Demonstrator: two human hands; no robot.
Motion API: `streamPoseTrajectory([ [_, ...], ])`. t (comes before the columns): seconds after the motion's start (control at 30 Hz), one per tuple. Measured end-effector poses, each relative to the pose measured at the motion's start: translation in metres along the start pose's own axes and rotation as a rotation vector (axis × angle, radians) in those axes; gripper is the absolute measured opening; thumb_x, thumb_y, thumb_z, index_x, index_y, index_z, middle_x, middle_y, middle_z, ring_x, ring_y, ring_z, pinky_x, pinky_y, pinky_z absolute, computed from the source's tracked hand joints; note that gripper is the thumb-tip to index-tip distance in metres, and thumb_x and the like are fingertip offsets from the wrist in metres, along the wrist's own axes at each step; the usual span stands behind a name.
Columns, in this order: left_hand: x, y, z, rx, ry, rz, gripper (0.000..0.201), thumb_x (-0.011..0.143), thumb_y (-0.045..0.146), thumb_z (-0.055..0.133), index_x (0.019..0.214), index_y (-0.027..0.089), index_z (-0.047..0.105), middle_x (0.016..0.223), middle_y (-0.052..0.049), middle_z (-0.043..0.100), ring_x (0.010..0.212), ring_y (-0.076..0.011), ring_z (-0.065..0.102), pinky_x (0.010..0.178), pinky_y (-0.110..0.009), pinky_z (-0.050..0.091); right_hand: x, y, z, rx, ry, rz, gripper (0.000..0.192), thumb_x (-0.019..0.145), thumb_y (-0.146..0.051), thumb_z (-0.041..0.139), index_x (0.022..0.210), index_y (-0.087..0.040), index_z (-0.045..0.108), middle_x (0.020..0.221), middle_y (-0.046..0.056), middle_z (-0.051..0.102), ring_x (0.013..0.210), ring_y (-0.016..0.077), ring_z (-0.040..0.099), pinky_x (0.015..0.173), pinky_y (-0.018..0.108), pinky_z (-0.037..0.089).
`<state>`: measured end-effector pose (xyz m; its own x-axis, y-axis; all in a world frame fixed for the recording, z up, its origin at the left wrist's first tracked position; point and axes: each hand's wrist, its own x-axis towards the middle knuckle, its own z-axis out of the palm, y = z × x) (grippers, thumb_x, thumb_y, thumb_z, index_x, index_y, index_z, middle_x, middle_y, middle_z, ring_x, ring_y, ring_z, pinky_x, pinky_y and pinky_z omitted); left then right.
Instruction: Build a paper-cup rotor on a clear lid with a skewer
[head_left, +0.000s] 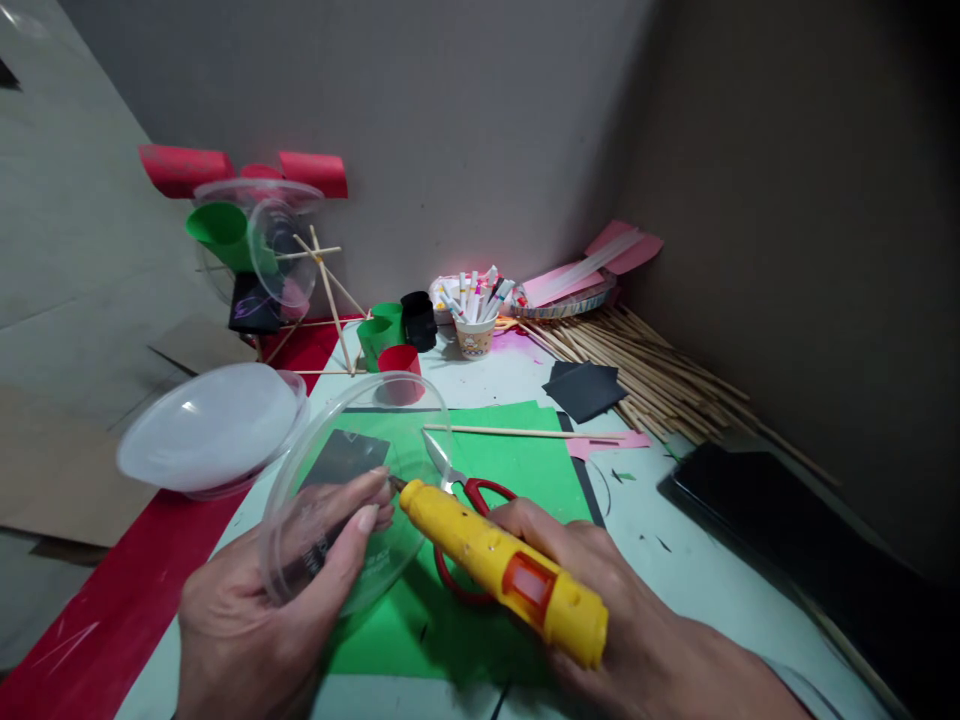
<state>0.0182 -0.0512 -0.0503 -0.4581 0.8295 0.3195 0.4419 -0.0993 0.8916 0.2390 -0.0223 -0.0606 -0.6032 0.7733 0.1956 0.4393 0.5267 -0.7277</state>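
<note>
On the desk: a green paper sheet (525,460) lies flat, gray walls close behind
Left hand (262,610): holds a clear plastic lid (352,490) tight
Right hand (600,600): grips a yellow glue gun (502,565), tip at the lid
Under it: red scissors (472,500)
Back corner: wooden sticks (652,370), a cup of pens (475,315)

The glue gun (504,568) in the right hand (600,600) was yellow plastic, faintly glossy and pimpled, with an orange translucent trigger. The left hand (262,600) held a clear plastic lid (330,520), thin, smooth and shiny. A second clear lid (210,425) looked cloudier but equally glossy. The green sheet (525,465) beneath was matt paper, as was the black paper (583,388). The scissors (465,490) had bright metal blades and glossy red plastic handles. The skewers (660,385) were pale, bare wood, and the tabletop (697,570) was smooth and dull.
</note>
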Motion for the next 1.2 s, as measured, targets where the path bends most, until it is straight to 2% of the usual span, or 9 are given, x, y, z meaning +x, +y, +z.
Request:
streamPoseTrajectory([
  [0.1,0.0,-0.001,-0.001,0.041,-0.003,-0.008,0.015,0.079,0.039,0.077,0.092,0.037,0.085,0.103,0.008,0.083,0.096,-0.0168,0.078,0.091,-0.019,0.062,-0.002,0.001,0.001,-0.013,-0.035,0.07,0.025,0.089,-0.02,0.056,0.112,-0.023,0.063,0.102,0.003,0.073,0.083,0.0197,0.067,0.071,0.029,0.052],
  [0.27,0.0,0.003,-0.001,0.053,0.012,-0.042,0.014,0.077,0.04,0.077,0.088,0.043,0.084,0.1,0.015,0.083,0.096,-0.0107,0.076,0.092,-0.009,0.056,-0.004,0.004,0.002,0.027,-0.088,0.079,0.03,0.088,-0.022,0.058,0.117,-0.026,0.06,0.108,0.002,0.071,0.087,0.0197,0.065,0.076,0.03,0.052],
  [0.4,0.0,0.002,0.0,0.048,0.009,-0.029,0.015,0.076,0.04,0.076,0.088,0.044,0.084,0.099,0.016,0.083,0.094,-0.0106,0.076,0.092,-0.011,0.056,-0.001,-0.002,-0.002,0.013,-0.03,0.036,0.018,0.091,-0.019,0.054,0.107,-0.023,0.062,0.097,0.002,0.072,0.08,0.0184,0.067,0.071,0.028,0.053],
  [0.57,0.0,-0.001,-0.001,0.008,-0.01,-0.033,0.015,0.078,0.039,0.077,0.09,0.042,0.084,0.1,0.013,0.083,0.092,-0.0114,0.076,0.09,-0.012,0.057,0.0,-0.001,0.001,-0.054,0.046,-0.046,0.019,0.087,-0.021,0.055,0.104,-0.025,0.064,0.096,0.002,0.072,0.077,0.0183,0.07,0.07,0.025,0.057],
  [0.7,0.0,-0.002,-0.001,0.013,-0.004,-0.025,0.014,0.079,0.039,0.077,0.09,0.042,0.084,0.101,0.013,0.083,0.093,-0.0114,0.077,0.092,-0.012,0.057,0.009,-0.006,0.004,-0.156,0.09,0.039,0.027,0.087,-0.029,0.065,0.114,-0.032,0.065,0.092,0.001,0.07,0.09,0.0221,0.072,0.068,0.024,0.058],
  [0.83,0.0,-0.005,-0.001,0.005,-0.008,-0.02,0.014,0.079,0.04,0.077,0.091,0.038,0.085,0.102,0.01,0.083,0.092,-0.0139,0.078,0.09,-0.015,0.06,0.016,-0.017,-0.002,-0.156,0.112,0.054,0.032,0.091,-0.033,0.064,0.122,-0.034,0.064,0.096,0.002,0.071,0.096,0.0231,0.073,0.068,0.024,0.059],
  [1.0,0.001,-0.007,-0.002,0.022,-0.01,-0.023,0.017,0.078,0.042,0.077,0.092,0.036,0.085,0.101,0.008,0.084,0.091,-0.0154,0.078,0.093,-0.017,0.06,0.004,-0.017,-0.008,-0.091,0.076,0.061,0.029,0.092,-0.029,0.061,0.12,-0.032,0.064,0.092,0.001,0.071,0.09,0.0211,0.074,0.064,0.023,0.057],
  [1.2,0.0,-0.001,0.002,-0.02,0.007,-0.031,0.016,0.077,0.036,0.076,0.087,0.044,0.084,0.097,0.016,0.083,0.089,-0.0082,0.076,0.088,-0.008,0.055,-0.001,-0.001,0.001,-0.044,0.035,-0.011,0.012,0.091,-0.024,0.053,0.1,-0.025,0.061,0.082,-0.002,0.072,0.069,0.0158,0.07,0.061,0.023,0.054],
])
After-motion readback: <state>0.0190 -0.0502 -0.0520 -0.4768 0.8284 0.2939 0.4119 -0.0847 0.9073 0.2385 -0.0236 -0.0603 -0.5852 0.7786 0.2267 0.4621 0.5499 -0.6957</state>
